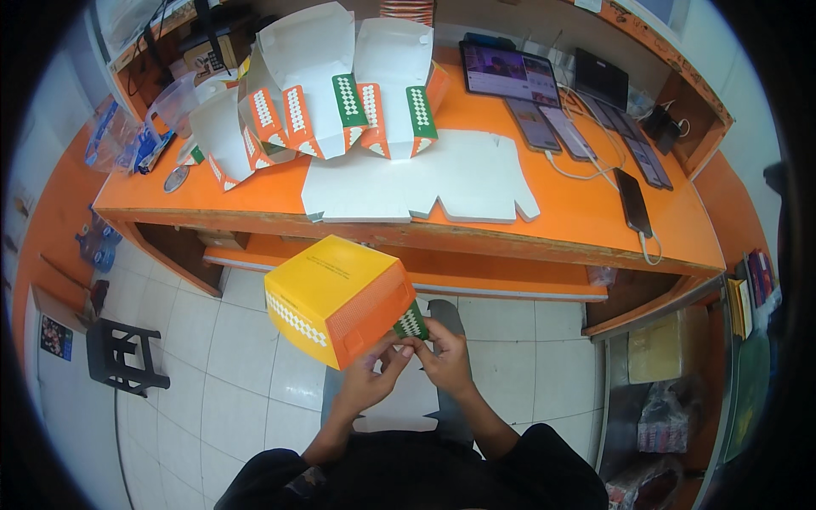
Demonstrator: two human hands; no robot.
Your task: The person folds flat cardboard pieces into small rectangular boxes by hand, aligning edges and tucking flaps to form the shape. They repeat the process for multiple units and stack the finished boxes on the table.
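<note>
A partly folded food carton point(340, 285), yellow with orange and dark green sides, is held above my lap in front of the desk. My left hand point(374, 380) is closed at its lower orange corner, thumb and fingers pinching the edge. My right hand point(444, 361) grips the dark green flap point(410, 323) at the carton's right side. The fingertips of both hands nearly meet there, and the carton hides part of them. A flat white carton blank point(398, 399) lies across my lap below the hands.
On the orange desk point(255, 202) lies a stack of flat white blanks point(412, 183). Behind it stand several folded cartons point(310, 106) with open lids. A tablet point(510, 72), phones point(633, 204) and cables occupy the right. A black stool point(127, 357) stands at left.
</note>
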